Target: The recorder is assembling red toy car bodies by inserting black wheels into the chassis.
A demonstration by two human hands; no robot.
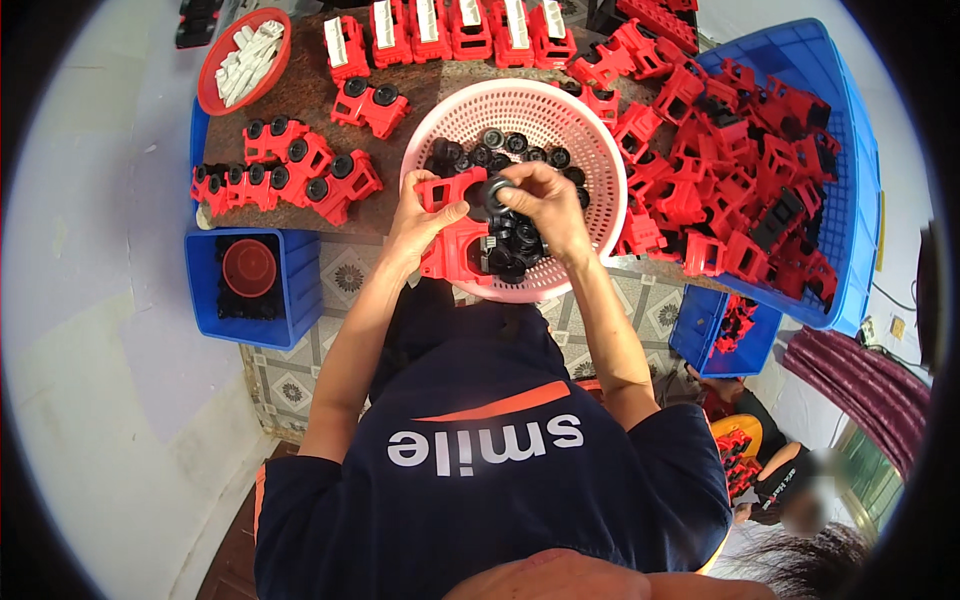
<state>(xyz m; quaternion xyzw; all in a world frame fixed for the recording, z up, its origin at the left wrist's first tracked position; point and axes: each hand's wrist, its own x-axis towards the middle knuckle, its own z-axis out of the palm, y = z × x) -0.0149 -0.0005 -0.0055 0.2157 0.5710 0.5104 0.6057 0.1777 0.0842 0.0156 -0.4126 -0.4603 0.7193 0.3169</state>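
Navy shirt [480,515] nearest, left fingers [452,213] hold red toy [455,250], right fingers [540,180] black wheel [493,197], over basket [608,200] of wheels [520,236].

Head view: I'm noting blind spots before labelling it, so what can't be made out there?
All in the head view:
Far side of the red toy truck body: faces away from the camera.
Some fingers of the left hand: hidden behind that body.
Middle of the pink basket's floor: covered by black wheels.
Lowest pieces in the large blue crate: buried under others.
Dark object, upper left: cut off by the top edge.
Co-worker's head, lower right: blurred.
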